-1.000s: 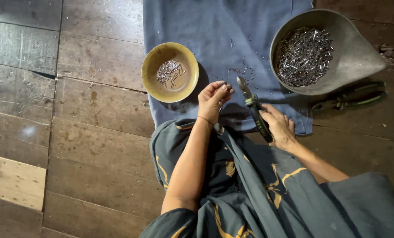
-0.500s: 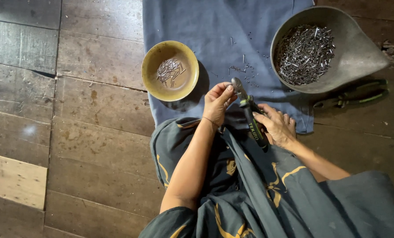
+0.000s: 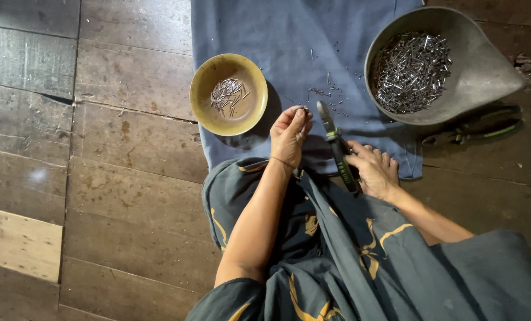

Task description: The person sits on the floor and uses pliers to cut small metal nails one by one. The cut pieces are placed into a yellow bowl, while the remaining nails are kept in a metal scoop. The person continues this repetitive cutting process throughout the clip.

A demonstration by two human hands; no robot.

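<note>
on the floor: a person sits on dark wooden floorboards (image 3: 99,148) with a blue cloth (image 3: 277,35) spread in front of the knees.
left hand: the left hand (image 3: 289,134) is raised over the near edge of the cloth, fingertips pinched together on a small thin metal piece (image 3: 299,107); what kind of piece it is cannot be told at this size.
right hand: the right hand (image 3: 374,169) is wrapped around the handles of a pair of cutting pliers (image 3: 337,145), gripping them low while the nose points up and away from the body.
hands together: the two hands sit near each other but apart, with the pliers' nose just beside the left fingertips.
yellow bowl: a round yellow bowl (image 3: 203,107) sits at the left edge of the cloth, just left of the left hand, with a small heap of short metal pins (image 3: 227,95) inside.
grey pan: a grey metal pan (image 3: 485,65) with a spout-like side rests on the cloth's right edge, holding a large pile of nails (image 3: 411,71).
loose bits: a few scattered metal bits (image 3: 331,95) lie on the cloth between bowl and pan.
second tool: another pair of green-handled pliers (image 3: 473,128) lies on the floor below the pan, well apart from the right hand.
clothing: dark blue-grey fabric with yellow patterning (image 3: 349,255) covers the lap.
</note>
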